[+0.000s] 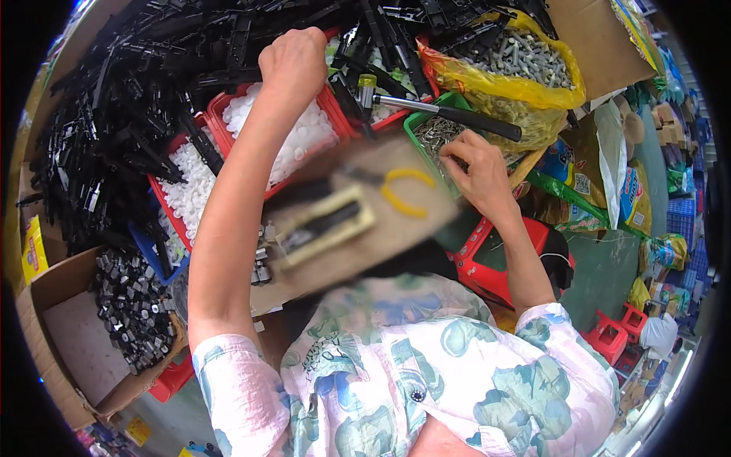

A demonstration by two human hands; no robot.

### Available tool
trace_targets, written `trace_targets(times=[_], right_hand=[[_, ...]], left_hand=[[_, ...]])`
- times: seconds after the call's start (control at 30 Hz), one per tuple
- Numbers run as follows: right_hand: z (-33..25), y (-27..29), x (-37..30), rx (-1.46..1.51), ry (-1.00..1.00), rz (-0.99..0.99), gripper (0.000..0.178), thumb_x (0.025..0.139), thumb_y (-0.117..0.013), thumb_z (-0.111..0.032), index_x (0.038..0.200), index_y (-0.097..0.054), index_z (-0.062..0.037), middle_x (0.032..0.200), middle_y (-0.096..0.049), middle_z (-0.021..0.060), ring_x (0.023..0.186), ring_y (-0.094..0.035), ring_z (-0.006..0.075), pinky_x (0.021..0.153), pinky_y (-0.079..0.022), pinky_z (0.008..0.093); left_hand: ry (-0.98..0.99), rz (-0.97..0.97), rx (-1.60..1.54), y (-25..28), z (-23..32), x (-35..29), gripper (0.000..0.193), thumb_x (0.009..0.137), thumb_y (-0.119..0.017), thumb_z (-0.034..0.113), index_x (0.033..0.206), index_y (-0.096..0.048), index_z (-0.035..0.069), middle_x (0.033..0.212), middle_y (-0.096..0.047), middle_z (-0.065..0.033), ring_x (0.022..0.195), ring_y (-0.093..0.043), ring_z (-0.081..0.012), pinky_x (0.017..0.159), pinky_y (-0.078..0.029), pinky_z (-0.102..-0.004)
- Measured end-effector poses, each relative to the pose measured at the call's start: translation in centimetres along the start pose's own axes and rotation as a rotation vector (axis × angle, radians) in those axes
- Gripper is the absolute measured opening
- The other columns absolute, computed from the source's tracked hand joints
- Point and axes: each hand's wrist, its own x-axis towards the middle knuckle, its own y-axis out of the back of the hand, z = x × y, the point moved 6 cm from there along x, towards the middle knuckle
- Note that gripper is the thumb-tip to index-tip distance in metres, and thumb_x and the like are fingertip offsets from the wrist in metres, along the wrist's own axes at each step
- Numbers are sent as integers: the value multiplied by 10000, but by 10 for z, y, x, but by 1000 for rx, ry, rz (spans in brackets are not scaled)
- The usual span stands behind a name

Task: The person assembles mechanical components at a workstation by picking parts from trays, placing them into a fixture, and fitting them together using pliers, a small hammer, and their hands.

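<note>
My left hand [293, 65] reaches far forward, fingers curled down, over the back of a red tray [331, 103] of small white plastic pieces [301, 141] and beside a heap of black plastic parts [213, 46]. Its fingertips are hidden. At the right, my right hand [478, 169] is closed in a pinch at the edge of a green tray [417, 129] holding thin metal pins [442, 133]; whatever lies between the fingertips is too small to make out. Between my arms, a blurred cream frame [327, 228] holds a black part, with yellow-handled pliers [407, 190] nearby.
A hammer [449, 112] lies across the green tray. Behind it stands a yellow bag [525, 65] of grey metal pieces. At left, a cardboard box [72, 335] contains small black and silver pieces. A red stool [495, 263] is by my right forearm.
</note>
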Motion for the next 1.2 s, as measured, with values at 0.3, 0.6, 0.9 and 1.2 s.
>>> trace_targets(times=[0.3, 0.6, 0.9, 1.2], right_hand=[[-13, 14, 3, 280, -1, 132, 70, 810, -699, -12, 876, -704, 11, 858, -639, 110, 694, -651, 233, 617, -505, 334], [-87, 5, 25, 705, 221, 256, 124, 783, -717, 44, 899, -720, -1, 884, -650, 70, 713, -652, 123, 630, -529, 253], [-112, -19, 23, 616, 388, 227, 137, 741, -754, -21, 872, -726, -51, 853, -665, 62, 694, -672, 202, 609, -491, 305], [-128, -16, 14, 416, 480, 316, 175, 721, -773, -56, 882, -715, -92, 836, -651, 19, 674, -615, 157, 614, -390, 317]], left_hand=[[98, -13, -536, 16, -1, -37, 168, 910, -659, 163, 914, -721, 7, 748, -666, -103, 711, -641, -252, 652, -492, -358], [748, -319, -1962, -9, 23, -176, 171, 978, -649, 213, 984, -611, 46, 789, -547, 9, 714, -515, -117, 666, -417, -261], [864, -265, -2194, 13, 48, -202, 157, 995, -624, 238, 998, -606, 82, 810, -546, 13, 748, -536, -118, 675, -424, -274], [894, -189, -2279, 19, 47, -212, 158, 998, -621, 239, 998, -606, 82, 805, -539, 19, 750, -523, -111, 682, -424, -271]])
